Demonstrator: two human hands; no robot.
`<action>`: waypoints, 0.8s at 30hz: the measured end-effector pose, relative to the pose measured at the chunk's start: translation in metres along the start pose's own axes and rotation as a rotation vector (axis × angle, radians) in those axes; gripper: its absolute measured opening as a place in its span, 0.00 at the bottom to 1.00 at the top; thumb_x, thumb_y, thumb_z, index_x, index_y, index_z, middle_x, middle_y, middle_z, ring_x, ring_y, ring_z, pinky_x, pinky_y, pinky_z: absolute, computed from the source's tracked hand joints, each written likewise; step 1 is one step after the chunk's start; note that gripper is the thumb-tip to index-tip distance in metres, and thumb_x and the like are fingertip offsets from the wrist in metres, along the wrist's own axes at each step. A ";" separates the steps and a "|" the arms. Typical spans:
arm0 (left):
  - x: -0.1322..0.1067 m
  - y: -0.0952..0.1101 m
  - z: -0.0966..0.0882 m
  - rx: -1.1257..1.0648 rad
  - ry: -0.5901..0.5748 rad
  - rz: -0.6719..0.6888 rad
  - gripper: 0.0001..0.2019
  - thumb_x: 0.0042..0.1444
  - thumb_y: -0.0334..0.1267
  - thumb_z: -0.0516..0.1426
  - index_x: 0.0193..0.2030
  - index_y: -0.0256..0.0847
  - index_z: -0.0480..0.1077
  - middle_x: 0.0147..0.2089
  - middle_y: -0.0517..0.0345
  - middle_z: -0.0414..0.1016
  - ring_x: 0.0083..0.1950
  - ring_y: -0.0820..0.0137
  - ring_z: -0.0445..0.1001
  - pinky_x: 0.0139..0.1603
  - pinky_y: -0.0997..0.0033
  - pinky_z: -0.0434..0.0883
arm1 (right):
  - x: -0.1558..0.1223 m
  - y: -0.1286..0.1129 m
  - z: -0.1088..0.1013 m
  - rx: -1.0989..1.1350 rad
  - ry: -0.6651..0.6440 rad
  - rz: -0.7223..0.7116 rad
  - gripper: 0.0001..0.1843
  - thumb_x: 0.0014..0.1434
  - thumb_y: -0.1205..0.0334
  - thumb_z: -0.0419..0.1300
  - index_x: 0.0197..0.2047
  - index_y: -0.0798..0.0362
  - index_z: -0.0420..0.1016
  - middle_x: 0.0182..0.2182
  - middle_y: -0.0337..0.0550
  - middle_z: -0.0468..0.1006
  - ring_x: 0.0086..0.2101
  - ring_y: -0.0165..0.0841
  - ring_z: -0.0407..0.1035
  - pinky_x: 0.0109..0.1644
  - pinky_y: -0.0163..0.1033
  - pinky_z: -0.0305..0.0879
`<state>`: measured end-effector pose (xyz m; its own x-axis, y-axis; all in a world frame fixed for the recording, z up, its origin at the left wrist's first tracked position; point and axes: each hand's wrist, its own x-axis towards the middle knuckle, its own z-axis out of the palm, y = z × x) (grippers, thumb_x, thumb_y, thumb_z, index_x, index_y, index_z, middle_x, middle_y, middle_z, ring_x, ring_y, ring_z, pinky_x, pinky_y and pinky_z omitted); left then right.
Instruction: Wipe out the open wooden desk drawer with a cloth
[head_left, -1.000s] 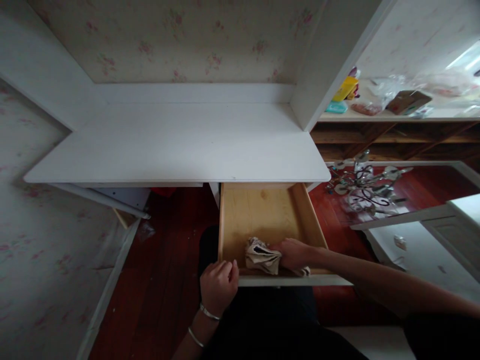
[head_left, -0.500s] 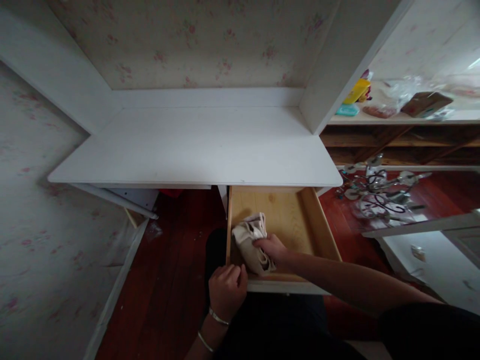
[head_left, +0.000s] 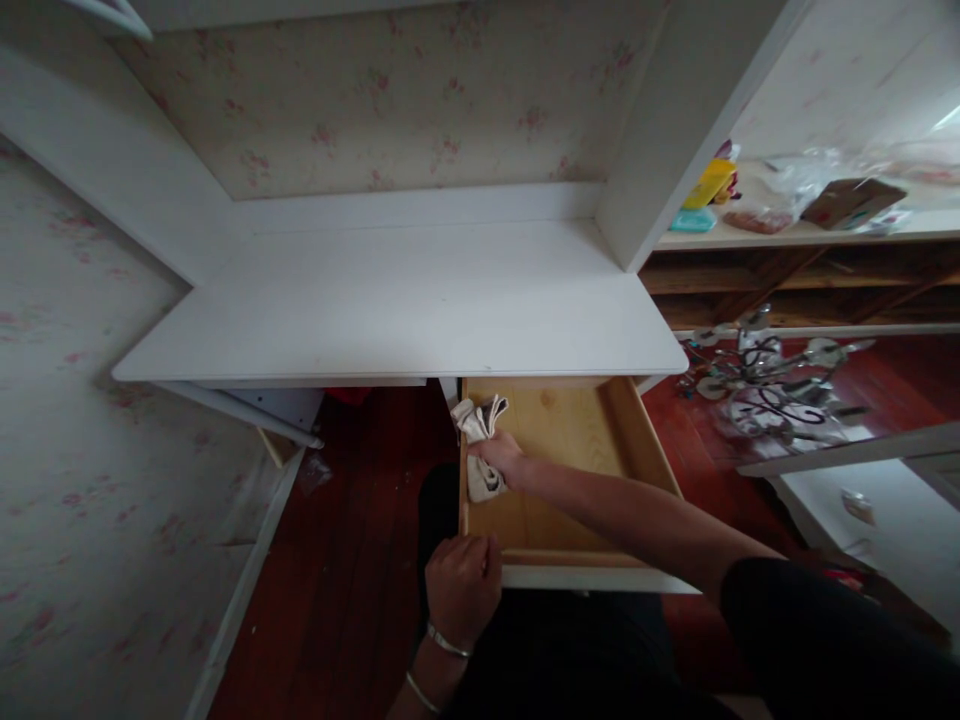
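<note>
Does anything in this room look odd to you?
Yes: what looks like a chandelier sits on the red floor, right of the open drawer. Such a lamp usually hangs overhead, so that seems odd.

Desktop (head_left: 405, 310) hid the back of the drawer (head_left: 570, 425)

Your right hand (head_left: 501, 456) covered part of the cloth (head_left: 484, 484). Your left hand (head_left: 463, 588) blocked the drawer's near left corner, its fingertips out of sight. Under the desktop, a red thing (head_left: 347, 396) was too hidden to name. The right edge cut off the white furniture (head_left: 900, 535).

Looks like a home rm: floral wallpaper (head_left: 420, 110), white desk (head_left: 405, 310), chandelier (head_left: 786, 410) on wood flr (head_left: 345, 560).
</note>
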<state>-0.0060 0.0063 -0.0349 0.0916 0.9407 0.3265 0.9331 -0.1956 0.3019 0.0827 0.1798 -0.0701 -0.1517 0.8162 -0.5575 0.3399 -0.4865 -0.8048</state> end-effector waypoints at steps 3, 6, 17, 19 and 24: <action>0.000 0.000 0.000 0.000 0.004 0.003 0.16 0.62 0.34 0.52 0.21 0.42 0.63 0.20 0.62 0.68 0.25 0.72 0.67 0.30 0.67 0.58 | 0.024 -0.021 -0.016 -0.123 0.068 -0.046 0.12 0.52 0.63 0.59 0.40 0.56 0.74 0.31 0.43 0.77 0.30 0.32 0.72 0.29 0.32 0.64; -0.001 0.000 0.001 -0.004 0.006 0.001 0.16 0.62 0.34 0.52 0.21 0.43 0.63 0.20 0.62 0.68 0.25 0.72 0.67 0.30 0.66 0.58 | 0.026 -0.035 -0.023 -0.269 0.121 -0.125 0.13 0.52 0.65 0.59 0.42 0.55 0.75 0.34 0.45 0.78 0.35 0.36 0.73 0.34 0.33 0.65; -0.003 -0.001 0.003 0.004 0.012 0.017 0.15 0.61 0.34 0.53 0.22 0.43 0.64 0.21 0.62 0.69 0.26 0.72 0.69 0.32 0.66 0.60 | -0.001 0.009 -0.062 -1.088 -0.040 -1.207 0.30 0.65 0.71 0.48 0.67 0.43 0.56 0.65 0.38 0.59 0.65 0.36 0.48 0.69 0.50 0.41; -0.003 -0.001 0.003 -0.004 0.003 0.010 0.15 0.61 0.34 0.53 0.22 0.43 0.65 0.22 0.62 0.69 0.26 0.72 0.69 0.32 0.66 0.60 | 0.023 0.012 -0.071 -1.182 0.010 -1.250 0.29 0.66 0.71 0.47 0.68 0.43 0.55 0.66 0.38 0.58 0.65 0.36 0.49 0.69 0.50 0.41; -0.003 0.002 0.000 -0.001 -0.005 -0.018 0.16 0.61 0.33 0.53 0.21 0.43 0.64 0.20 0.63 0.68 0.25 0.73 0.67 0.30 0.66 0.59 | 0.060 0.015 -0.087 -1.258 0.020 -1.029 0.26 0.65 0.71 0.49 0.63 0.41 0.62 0.65 0.36 0.60 0.64 0.33 0.49 0.69 0.51 0.38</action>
<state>-0.0047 0.0031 -0.0351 0.0766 0.9456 0.3163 0.9344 -0.1788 0.3081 0.1593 0.2483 -0.0976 -0.7739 0.6266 0.0924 0.6123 0.7774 -0.1438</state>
